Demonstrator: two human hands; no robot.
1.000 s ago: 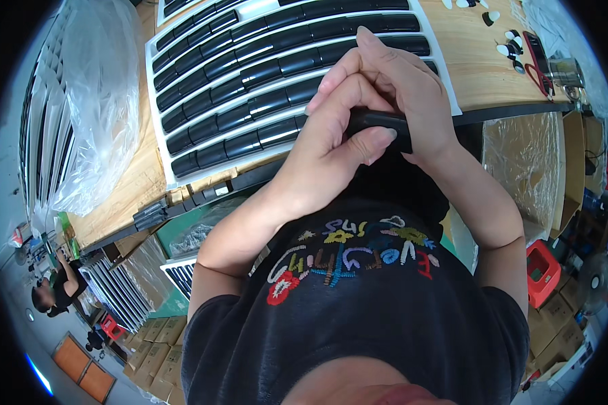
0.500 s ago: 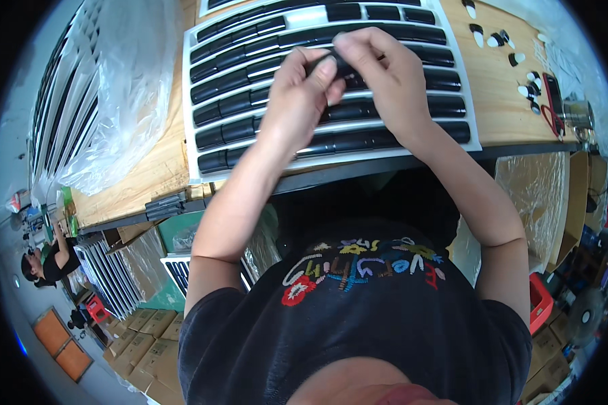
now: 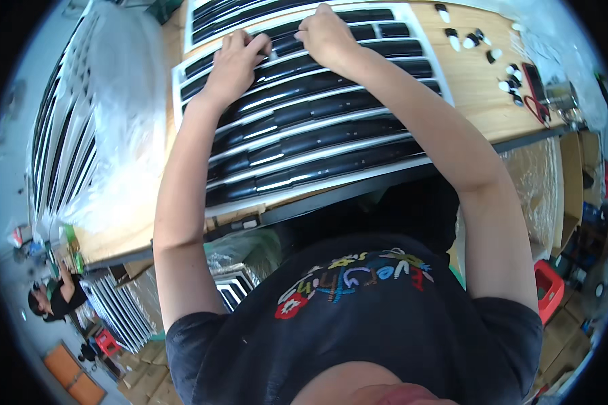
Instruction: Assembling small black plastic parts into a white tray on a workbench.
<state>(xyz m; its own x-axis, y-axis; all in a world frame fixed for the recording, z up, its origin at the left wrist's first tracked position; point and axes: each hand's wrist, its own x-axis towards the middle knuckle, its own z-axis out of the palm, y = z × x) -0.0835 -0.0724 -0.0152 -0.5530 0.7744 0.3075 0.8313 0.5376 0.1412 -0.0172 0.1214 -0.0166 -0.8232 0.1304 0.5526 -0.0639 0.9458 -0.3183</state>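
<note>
A white tray (image 3: pixel 429 94) holds several rows of glossy black cylindrical pieces (image 3: pixel 331 108). Both my hands reach over its far rows. My left hand (image 3: pixel 236 64) has its fingers curled down onto a row at the far left; whatever is under the fingertips is hidden. To the right of it, my right hand (image 3: pixel 327 39) is closed with bent fingers over the same area, its fingertips partly out of sight. One short black cylinder (image 3: pixel 288 44) lies in the row between the two hands, close to the fingertips of both.
Another filled tray (image 3: pixel 230 17) lies beyond. Small black-and-white pieces (image 3: pixel 471 40), a dark phone-like object (image 3: pixel 532 77), red-handled scissors (image 3: pixel 538 108) and a metal cup (image 3: pixel 562 96) sit at right. Plastic-covered stacked trays (image 3: pixel 74 128) stand left. A person (image 3: pixel 61 297) works at far left.
Both hands have parted and moved farther out, down to the tray's far rows. Before, they held a small black piece together above the tray. The view has shifted and turned slightly.
</note>
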